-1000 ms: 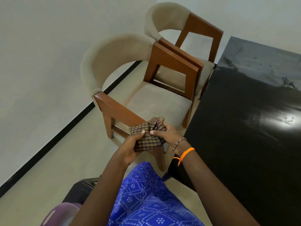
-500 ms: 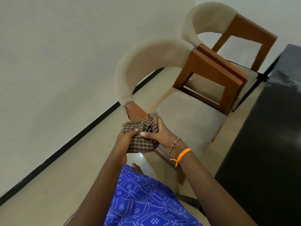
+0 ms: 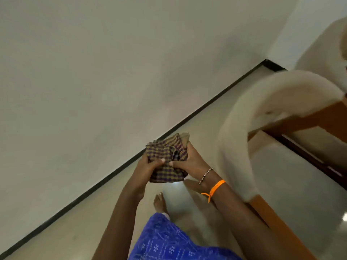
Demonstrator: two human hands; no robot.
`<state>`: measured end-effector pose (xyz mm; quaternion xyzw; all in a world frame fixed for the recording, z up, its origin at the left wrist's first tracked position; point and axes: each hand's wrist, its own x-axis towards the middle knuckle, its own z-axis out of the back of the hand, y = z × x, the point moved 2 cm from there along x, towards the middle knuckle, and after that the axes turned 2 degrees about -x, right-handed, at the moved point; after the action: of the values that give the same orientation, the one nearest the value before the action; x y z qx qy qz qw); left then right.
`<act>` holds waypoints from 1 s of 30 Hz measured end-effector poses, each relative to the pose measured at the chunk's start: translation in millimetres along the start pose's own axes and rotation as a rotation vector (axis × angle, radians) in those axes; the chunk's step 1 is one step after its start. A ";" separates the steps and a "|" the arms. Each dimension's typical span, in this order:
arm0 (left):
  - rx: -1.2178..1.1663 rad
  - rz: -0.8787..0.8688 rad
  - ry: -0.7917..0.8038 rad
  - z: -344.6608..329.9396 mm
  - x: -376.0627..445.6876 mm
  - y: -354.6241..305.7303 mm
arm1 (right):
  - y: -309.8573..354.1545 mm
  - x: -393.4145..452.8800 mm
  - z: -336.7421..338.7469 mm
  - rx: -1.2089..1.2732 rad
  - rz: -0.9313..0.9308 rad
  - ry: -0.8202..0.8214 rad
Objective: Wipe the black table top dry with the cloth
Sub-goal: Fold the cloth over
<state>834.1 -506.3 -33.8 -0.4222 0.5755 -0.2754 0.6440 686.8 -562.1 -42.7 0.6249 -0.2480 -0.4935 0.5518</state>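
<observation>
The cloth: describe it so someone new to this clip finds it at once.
Follow the black skirting line along the wall to mid-frame. There the left hand and right hand grip the cloth, bunched above the floor. It alone is checked, yellow and purple.

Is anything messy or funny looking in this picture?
Not much. The checked cloth is bunched into a crumpled wad, gripped by both the left hand and the right hand, not spread flat. The black table it should wipe is not in view. The chair beside the hands looks smeared, but that is camera blur.
</observation>
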 end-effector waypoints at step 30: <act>0.519 -0.187 0.685 -311.7 435.9 -290.3 | 115.9 311.5 332.5 0.390 0.061 -1.106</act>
<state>649.8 -1086.2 0.2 -0.1808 0.6268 -0.5922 0.4730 539.4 -1007.3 -9.3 0.3571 -0.6032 -0.6753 0.2294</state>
